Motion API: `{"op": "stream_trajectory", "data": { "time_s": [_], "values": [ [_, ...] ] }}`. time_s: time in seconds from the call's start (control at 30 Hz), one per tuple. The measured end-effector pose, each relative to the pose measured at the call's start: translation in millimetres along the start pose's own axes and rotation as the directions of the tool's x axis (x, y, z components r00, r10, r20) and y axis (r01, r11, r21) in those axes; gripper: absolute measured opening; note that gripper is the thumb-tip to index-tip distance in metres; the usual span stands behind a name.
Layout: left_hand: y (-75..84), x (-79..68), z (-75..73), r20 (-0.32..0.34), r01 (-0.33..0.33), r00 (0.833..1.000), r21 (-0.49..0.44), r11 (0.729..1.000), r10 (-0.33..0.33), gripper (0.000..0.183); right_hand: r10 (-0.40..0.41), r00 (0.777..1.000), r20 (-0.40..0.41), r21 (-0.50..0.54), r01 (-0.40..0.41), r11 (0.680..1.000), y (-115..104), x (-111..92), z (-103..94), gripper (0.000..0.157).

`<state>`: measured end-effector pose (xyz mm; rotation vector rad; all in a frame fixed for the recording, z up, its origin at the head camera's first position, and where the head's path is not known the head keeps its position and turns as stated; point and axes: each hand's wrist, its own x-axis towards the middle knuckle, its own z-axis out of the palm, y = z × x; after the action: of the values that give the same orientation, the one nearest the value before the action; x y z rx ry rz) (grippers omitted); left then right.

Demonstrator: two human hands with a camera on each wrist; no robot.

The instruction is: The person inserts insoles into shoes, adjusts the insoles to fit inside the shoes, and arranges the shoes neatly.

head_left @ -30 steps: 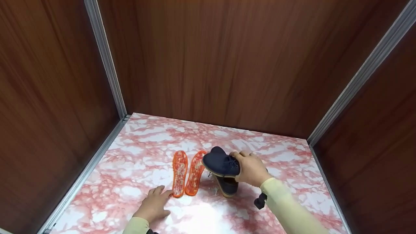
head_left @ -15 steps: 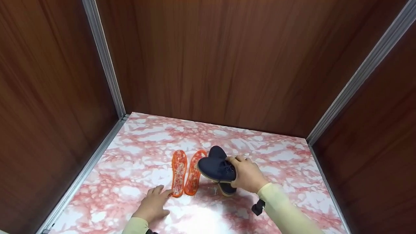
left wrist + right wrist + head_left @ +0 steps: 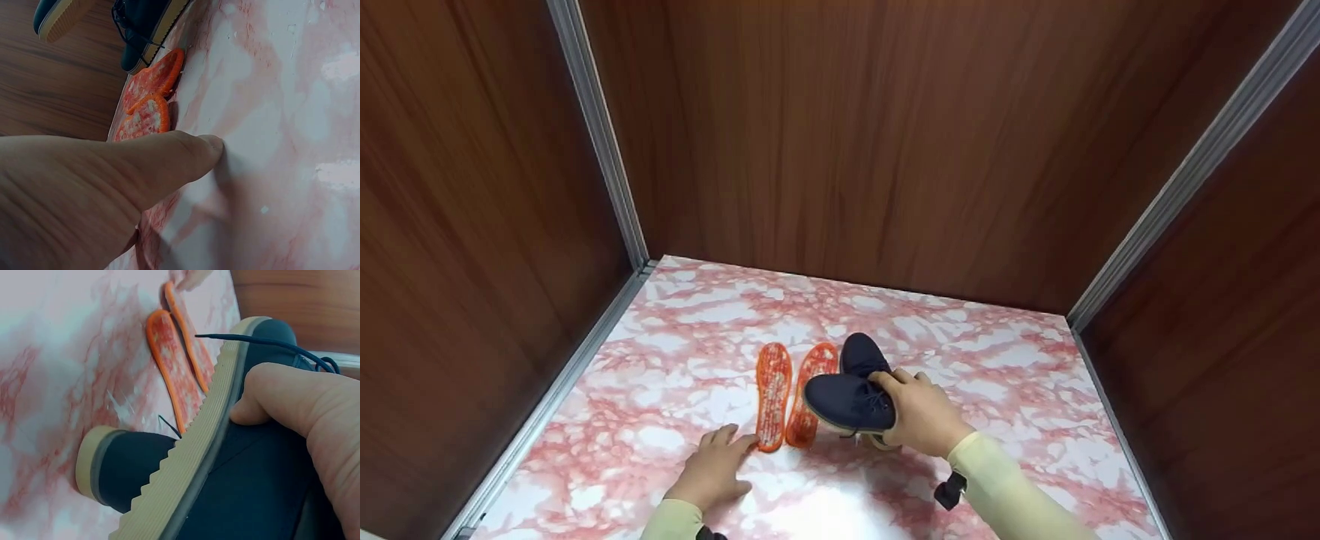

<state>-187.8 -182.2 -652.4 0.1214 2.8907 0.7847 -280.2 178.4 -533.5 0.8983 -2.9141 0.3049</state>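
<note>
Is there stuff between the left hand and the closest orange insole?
Nothing I can see. The left hand is right by the near end of that orange insole. The navy shoe in the right hand is on the insole's other side.

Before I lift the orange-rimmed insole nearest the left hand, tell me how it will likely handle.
The orange-rimmed insole looks thin and flat, so it will probably feel light and flex when lifted. Lying flat, it seems unlikely to roll or tip. Glare on the marbled tabletop hints at a smooth surface, so a push may slide it.
</note>
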Motion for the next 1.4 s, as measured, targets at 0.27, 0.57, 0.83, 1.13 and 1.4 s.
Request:
{"op": "stream_trajectory", "data": {
  "time_s": [0.27,0.57,0.83,1.13,1.4],
  "values": [
    [-0.5,-0.6,1.3,-0.013,0.004,1.0,0.004,1.0,-0.004,0.078,0.0,0.999,0.033,0.022,-0.001,1.0,-5.6,-2.9,1.7,0.099],
    [1.1,-2.4,-0.5,-0.033,-0.017,0.999,-0.005,1.0,0.017,0.077,-0.03,0.999,0.023,0.02,0.03,0.999,-13.3,-9.2,7.1,0.1],
    [1.4,-3.3,1.2,-0.059,-0.026,0.998,0.016,1.0,0.027,0.078,-0.056,0.998,0.0,0.026,0.056,0.998,-19.6,-14.4,15.1,0.094],
    [2.9,-5.6,-0.2,-0.057,-0.02,0.998,0.01,1.0,0.02,0.078,-0.075,0.997,-0.016,0.014,0.075,0.997,-23.9,-19.6,26.4,0.091],
    [1.9,-5.5,-0.3,-0.074,-0.032,0.997,0.009,0.999,0.032,0.079,-0.05,0.999,0.01,-0.02,0.05,0.999,-25.7,-20.6,31.9,0.095]
  ]
}}
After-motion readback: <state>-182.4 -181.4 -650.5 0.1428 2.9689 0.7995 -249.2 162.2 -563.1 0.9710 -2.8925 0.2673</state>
